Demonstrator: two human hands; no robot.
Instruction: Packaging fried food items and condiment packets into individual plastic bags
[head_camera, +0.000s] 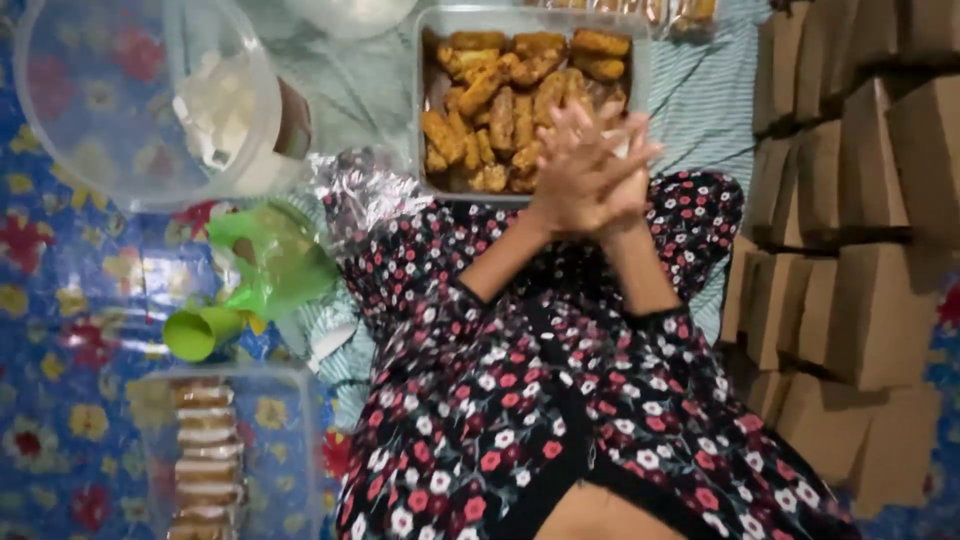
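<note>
Fried fritters (520, 100) sit in the clear tray (430, 190), just beyond our pressed-together left hand (570, 175) and right hand (622, 170), holding nothing. We risk smearing grease onto the floral dress (560, 400).

A clear rectangular container (432, 100) sits on striped cloth, open, filled with golden-brown fried fritters (500, 95) piled loosely, its near right corner hidden behind pressed-together hands.

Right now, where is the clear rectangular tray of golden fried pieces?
In the head view the clear rectangular tray of golden fried pieces sits top centre, just beyond the pressed-together hands, with crumpled foil at its left corner.
</note>
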